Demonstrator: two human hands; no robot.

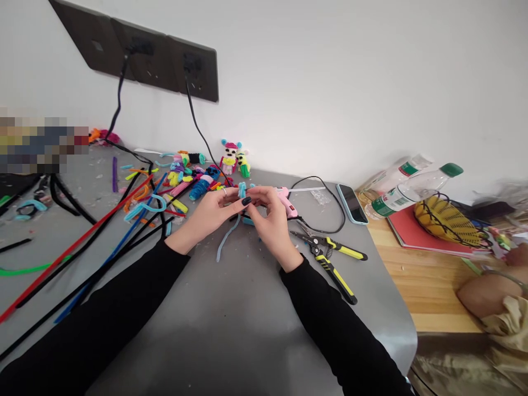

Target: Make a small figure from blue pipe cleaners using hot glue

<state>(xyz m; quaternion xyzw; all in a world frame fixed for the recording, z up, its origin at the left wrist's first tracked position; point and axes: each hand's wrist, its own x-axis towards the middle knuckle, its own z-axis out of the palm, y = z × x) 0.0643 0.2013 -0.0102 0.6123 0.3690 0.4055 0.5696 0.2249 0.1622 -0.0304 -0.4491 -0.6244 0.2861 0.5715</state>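
Observation:
Over the middle of the grey table, my left hand (pixel 214 212) and my right hand (pixel 270 220) meet fingertip to fingertip. Between them they pinch a light blue pipe cleaner (pixel 242 191), whose folded loops poke up above the fingers. A loose light blue tail (pixel 225 245) hangs below my left hand. Part of the piece is hidden by the fingers. Just behind my right hand lies a pink glue gun (pixel 286 201). Wire cutters with yellow-black handles (pixel 324 250) rest spread on the table to the right.
Long pipe cleaners (pixel 111 220) in red, blue and black sprawl leftward. Two small pipe-cleaner figures (pixel 230 157) stand by the wall among coloured pieces. A phone (pixel 352 203) lies at right, near plastic bottles (pixel 396 198). A power cord (pixel 198 126) runs to a wall socket. Another person's arm (pixel 487 291) shows far right.

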